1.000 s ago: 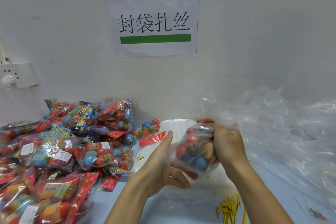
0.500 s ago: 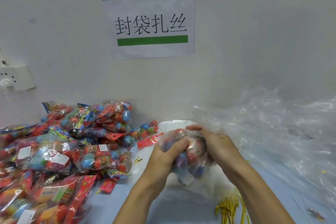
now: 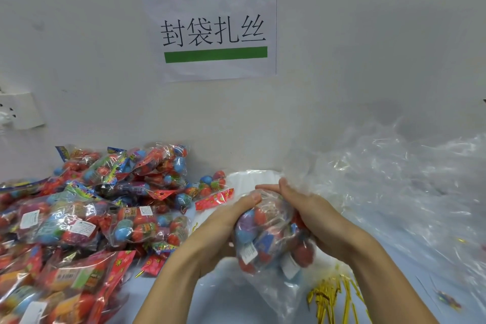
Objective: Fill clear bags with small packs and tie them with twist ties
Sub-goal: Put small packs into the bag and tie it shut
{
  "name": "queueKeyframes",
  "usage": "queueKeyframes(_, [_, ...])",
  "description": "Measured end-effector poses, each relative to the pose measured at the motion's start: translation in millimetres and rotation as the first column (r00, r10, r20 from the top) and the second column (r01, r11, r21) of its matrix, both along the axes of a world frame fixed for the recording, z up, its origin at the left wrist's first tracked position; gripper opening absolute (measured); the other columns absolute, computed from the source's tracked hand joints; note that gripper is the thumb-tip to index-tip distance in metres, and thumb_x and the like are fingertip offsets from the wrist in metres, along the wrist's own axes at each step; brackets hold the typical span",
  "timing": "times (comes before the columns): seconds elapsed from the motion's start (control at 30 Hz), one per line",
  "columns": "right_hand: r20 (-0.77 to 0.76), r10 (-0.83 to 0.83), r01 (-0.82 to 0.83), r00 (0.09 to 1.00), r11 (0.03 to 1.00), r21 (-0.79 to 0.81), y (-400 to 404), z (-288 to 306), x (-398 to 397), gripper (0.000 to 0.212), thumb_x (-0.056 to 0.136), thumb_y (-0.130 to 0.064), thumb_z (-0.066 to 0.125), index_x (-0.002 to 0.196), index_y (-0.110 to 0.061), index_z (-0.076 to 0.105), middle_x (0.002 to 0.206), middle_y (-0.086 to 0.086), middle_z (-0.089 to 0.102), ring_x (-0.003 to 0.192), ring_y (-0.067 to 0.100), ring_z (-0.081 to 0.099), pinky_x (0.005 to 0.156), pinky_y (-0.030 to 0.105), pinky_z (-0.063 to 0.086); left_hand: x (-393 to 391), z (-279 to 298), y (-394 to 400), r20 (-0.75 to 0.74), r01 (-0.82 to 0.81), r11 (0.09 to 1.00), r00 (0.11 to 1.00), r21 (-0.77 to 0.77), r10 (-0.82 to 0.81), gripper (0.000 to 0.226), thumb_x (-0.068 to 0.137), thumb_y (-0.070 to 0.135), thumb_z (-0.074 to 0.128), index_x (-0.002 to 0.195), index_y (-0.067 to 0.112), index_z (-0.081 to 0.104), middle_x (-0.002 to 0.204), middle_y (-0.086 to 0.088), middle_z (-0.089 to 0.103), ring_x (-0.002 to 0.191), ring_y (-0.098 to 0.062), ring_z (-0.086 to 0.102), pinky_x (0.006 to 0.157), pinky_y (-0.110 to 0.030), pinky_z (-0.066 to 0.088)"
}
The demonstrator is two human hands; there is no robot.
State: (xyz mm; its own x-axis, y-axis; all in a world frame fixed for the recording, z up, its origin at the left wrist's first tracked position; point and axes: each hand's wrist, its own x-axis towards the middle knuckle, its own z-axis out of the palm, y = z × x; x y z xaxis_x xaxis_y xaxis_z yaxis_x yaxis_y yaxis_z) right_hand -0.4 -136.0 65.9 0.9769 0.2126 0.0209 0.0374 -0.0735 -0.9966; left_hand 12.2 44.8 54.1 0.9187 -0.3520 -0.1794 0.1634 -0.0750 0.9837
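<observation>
Filled bag (image 3: 268,234) of small colourful packs held above the table (image 3: 226,297), between both hands. Left hand (image 3: 218,229) cupped on its left side, thumb pressed over the top; right hand (image 3: 313,216) wrapped round the right side, fingers curled close together. Loose packs (image 3: 79,218) piled left; gold ties (image 3: 331,297) below right — clear bags (image 3: 410,187) heaped right. Paper sign (image 3: 213,26) on wall.

Head view, forward-down, close over table (image 3: 226,294)
</observation>
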Motion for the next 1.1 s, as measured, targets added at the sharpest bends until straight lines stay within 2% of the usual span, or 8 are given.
queueKeyframes(0.13, [0.05, -0.109, 0.115, 0.993, 0.984, -0.134, -2, -2, 1, 0.042, 0.102, -0.055, 0.041, 0.095, -0.042, 0.08, 0.097, -0.004, 0.079, 0.094, 0.014, 0.075, 0.097, 0.04, 0.055, 1, 14, -2, 0.457, -0.345, 0.889, 0.87, 0.301, 0.183, 0.096, 0.059, 0.075, 0.066, 0.138, 0.023, 0.048, 0.126, 0.017, 0.055, 0.118, -0.005, 0.055, 0.094, -0.024, 0.045])
queueKeyframes(0.3, [0.031, -0.071, 0.077, 0.997, 0.934, -0.348, 7, -5, -1, 0.042, 0.104, -0.041, 0.047, 0.103, -0.011, 0.076, 0.1, 0.017, 0.076, 0.096, 0.034, 0.072, 0.08, 0.04, 0.053, -5, 23, -12, 0.627, -0.086, 0.963, 0.773, 0.256, -0.097, 0.037, 0.085, 0.057, 0.065, 0.107, 0.028, 0.074, 0.116, 0.019, 0.069, 0.114, 0.005, 0.058, 0.097, -0.012, 0.041])
queueKeyframes(0.4, [0.022, 0.042, -0.027, 0.999, 0.885, -0.465, 19, -7, -3, 0.03, 0.101, -0.02, 0.045, 0.108, -0.007, 0.071, 0.105, 0.013, 0.075, 0.093, 0.023, 0.071, 0.084, 0.042, 0.055, -6, 22, -14, 0.603, -0.045, 0.973, 0.791, 0.228, -0.105, 0.011, 0.092, 0.019, 0.069, 0.092, 0.017, 0.079, 0.097, 0.011, 0.076, 0.096, 0.002, 0.067, 0.079, -0.006, 0.043])
queueKeyframes(0.5, [0.011, 0.078, -0.065, 0.997, 0.89, -0.452, 32, -4, -8, 0.032, 0.102, -0.032, 0.048, 0.101, -0.012, 0.073, 0.101, 0.009, 0.077, 0.087, 0.016, 0.069, 0.089, 0.041, 0.055, -3, 20, -13, 0.551, -0.156, 0.987, 0.828, 0.046, 0.105, 0.022, 0.089, -0.006, 0.06, 0.077, 0.005, 0.075, 0.076, -0.006, 0.073, 0.073, -0.013, 0.065, 0.063, -0.02, 0.048])
queueKeyframes(0.57, [0.026, 0.105, -0.084, 0.994, 0.904, -0.419, 37, -3, -7, 0.042, 0.102, -0.04, 0.048, 0.09, -0.006, 0.07, 0.085, 0.01, 0.073, 0.076, 0.019, 0.065, 0.079, 0.042, 0.054, -1, 21, -13, 0.513, -0.267, 0.96, 0.814, -0.088, 0.274, 0.022, 0.09, -0.007, 0.059, 0.078, 0.004, 0.075, 0.078, -0.016, 0.073, 0.073, -0.021, 0.067, 0.066, -0.032, 0.051])
queueKeyframes(0.73, [0.178, 0.082, -0.016, 0.981, 0.938, -0.346, 41, -5, -7, 0.041, 0.1, -0.043, 0.056, 0.07, -0.017, 0.066, 0.055, -0.005, 0.059, 0.044, 0.001, 0.05, 0.045, 0.013, 0.037, 2, 22, -11, 0.326, -0.4, 0.854, 0.801, -0.333, 0.503, 0.013, 0.088, 0.006, 0.07, 0.081, -0.005, 0.069, 0.074, -0.016, 0.072, 0.077, -0.032, 0.075, 0.069, -0.047, 0.06])
queueKeyframes(0.87, [0.361, -0.074, 0.134, 0.93, 0.98, -0.145, 47, -12, -3, 0.018, 0.094, -0.032, 0.069, 0.08, -0.022, 0.072, 0.076, -0.004, 0.075, 0.068, 0.004, 0.068, 0.062, 0.017, 0.047, 5, 21, -5, 0.282, -0.482, 0.791, 0.754, -0.377, 0.593, 0.02, 0.088, 0.01, 0.071, 0.083, -0.009, 0.067, 0.085, -0.027, 0.071, 0.078, -0.036, 0.071, 0.082, -0.057, 0.056])
queueKeyframes(1.1, [0.285, -0.13, 0.146, 0.95, 0.989, -0.037, 48, -14, -2, 0.025, 0.099, -0.02, 0.064, 0.079, -0.02, 0.078, 0.079, 0.0, 0.077, 0.072, 0.015, 0.073, 0.063, 0.023, 0.053, 7, 20, -4, 0.36, -0.446, 0.842, 0.764, -0.305, 0.535, 0.024, 0.088, 0.019, 0.074, 0.085, -0.003, 0.067, 0.073, -0.013, 0.069, 0.072, -0.024, 0.063, 0.08, -0.048, 0.054])
